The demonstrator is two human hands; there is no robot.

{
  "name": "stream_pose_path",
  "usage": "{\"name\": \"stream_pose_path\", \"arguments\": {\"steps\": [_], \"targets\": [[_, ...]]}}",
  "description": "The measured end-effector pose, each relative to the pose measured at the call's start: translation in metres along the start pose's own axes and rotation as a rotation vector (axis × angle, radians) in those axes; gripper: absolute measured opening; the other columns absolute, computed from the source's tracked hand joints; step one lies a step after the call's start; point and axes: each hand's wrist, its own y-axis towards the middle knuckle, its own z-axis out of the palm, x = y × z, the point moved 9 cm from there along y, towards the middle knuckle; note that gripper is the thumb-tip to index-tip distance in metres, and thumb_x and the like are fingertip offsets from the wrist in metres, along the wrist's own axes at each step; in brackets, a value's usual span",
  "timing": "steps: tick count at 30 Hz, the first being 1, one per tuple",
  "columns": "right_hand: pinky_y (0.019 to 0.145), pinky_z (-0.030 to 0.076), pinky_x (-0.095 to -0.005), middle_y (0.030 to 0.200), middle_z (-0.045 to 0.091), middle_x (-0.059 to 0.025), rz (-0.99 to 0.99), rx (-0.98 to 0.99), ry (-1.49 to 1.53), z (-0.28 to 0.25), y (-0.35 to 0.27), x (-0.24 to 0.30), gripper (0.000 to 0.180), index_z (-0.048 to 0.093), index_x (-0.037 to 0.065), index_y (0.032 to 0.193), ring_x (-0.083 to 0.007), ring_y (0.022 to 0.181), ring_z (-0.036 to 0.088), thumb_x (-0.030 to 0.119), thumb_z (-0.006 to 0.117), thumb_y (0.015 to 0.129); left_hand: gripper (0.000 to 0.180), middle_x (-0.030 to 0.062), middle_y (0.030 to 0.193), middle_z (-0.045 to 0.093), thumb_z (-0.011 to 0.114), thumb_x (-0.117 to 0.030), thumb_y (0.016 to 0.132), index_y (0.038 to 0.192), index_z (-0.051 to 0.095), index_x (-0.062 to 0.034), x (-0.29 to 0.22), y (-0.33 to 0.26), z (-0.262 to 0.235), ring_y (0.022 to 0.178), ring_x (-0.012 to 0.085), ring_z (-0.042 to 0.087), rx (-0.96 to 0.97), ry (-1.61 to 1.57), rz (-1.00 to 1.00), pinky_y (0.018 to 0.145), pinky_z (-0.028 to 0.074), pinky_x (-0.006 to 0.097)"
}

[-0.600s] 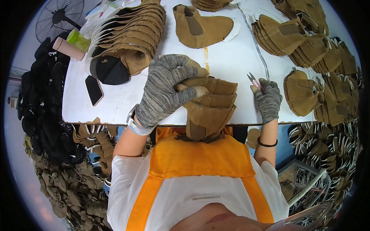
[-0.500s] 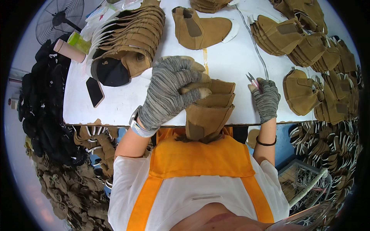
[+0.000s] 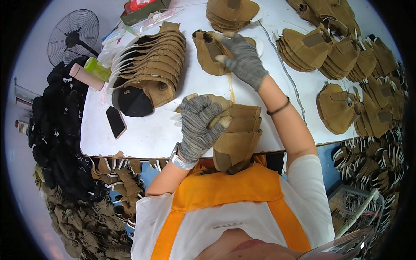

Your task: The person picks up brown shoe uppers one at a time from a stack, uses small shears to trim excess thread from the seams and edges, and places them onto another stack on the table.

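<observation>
My left hand (image 3: pixel 201 125), in a grey knit glove with pale fingertips, is closed on the upper left side of a small stack of brown shoe uppers (image 3: pixel 238 138). The stack overhangs the table's near edge, against my orange apron. My right hand (image 3: pixel 245 60), gloved alike, reaches forward over a single brown shoe upper (image 3: pixel 208 56). Its thumb and fingers are spread apart across this piece, and the hand covers the middle of it. The snips seen earlier do not show now; the right palm is hidden.
A long row of nested uppers (image 3: pixel 162 65) stands left on the white table (image 3: pixel 143 134), near a phone (image 3: pixel 116 122), a pink bottle (image 3: pixel 86 76) and a green one (image 3: pixel 97 69). More stacked uppers (image 3: pixel 303 47) fill the right. A grey cable (image 3: pixel 288 73) crosses the table.
My right hand has moved forward and left, from the table's right side onto the single upper. The left hand keeps its grip on the stack. The whole view has shifted slightly.
</observation>
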Motion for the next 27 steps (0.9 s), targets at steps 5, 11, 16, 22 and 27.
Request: {"name": "stream_pose_path", "arguments": {"steps": [5,11,16,22,27], "targets": [[0.092,0.048,-0.0370,0.121,0.058,-0.0147,0.265,0.220,0.020,0.052,0.024,-0.023,0.054,0.051,0.010,0.132,-0.0285,0.108,0.058,0.025,0.069,0.083,0.030,0.0059,0.098,0.065,0.071,-0.022,0.076,0.103,0.068,-0.0100,0.003,-0.006,-0.001,0.095,0.0271,0.057,0.003,0.006,-0.006,0.093,0.036,0.044],[0.083,0.050,-0.0308,0.097,0.065,-0.0065,0.357,-0.090,0.743,-0.032,0.010,-0.026,0.034,0.061,0.004,0.110,-0.0165,0.091,0.060,0.020,0.072,0.084,0.039,0.0044,0.105,0.063,0.069,-0.030,0.084,0.116,0.063,-0.0087,0.021,-0.012,-0.010,0.094,0.0212,0.058,0.005,-0.288,-0.136,0.090,0.040,0.037],[0.087,0.052,-0.0291,0.103,0.066,-0.0071,0.035,-0.148,0.507,-0.128,-0.003,0.016,0.030,0.062,0.004,0.103,-0.0165,0.092,0.062,0.014,0.076,0.079,0.083,0.0169,0.136,0.046,0.059,-0.057,0.086,0.140,0.035,0.0012,0.069,0.026,-0.010,0.127,0.0263,0.045,-0.145,-1.268,-0.681,0.106,0.038,0.039],[0.086,0.052,-0.0361,0.127,0.058,-0.0108,-0.262,-0.106,0.413,-0.173,-0.025,0.080,0.022,0.061,0.002,0.087,-0.0305,0.103,0.061,0.014,0.075,0.075,0.081,0.0159,0.147,0.035,0.047,-0.062,0.090,0.144,0.030,-0.0038,0.044,0.081,0.006,0.133,0.0311,0.038,0.211,-2.184,-0.471,0.112,0.031,0.049],[0.091,0.048,-0.0350,0.124,0.059,-0.0102,-0.190,-0.280,0.305,-0.205,-0.041,0.088,0.022,0.064,0.007,0.095,-0.0261,0.103,0.057,0.016,0.074,0.077,0.060,0.0132,0.141,0.043,0.059,-0.033,0.093,0.141,0.034,-0.0050,0.047,0.083,0.012,0.130,0.0275,0.041,0.102,-1.809,-0.531,0.112,0.032,0.046]]}}
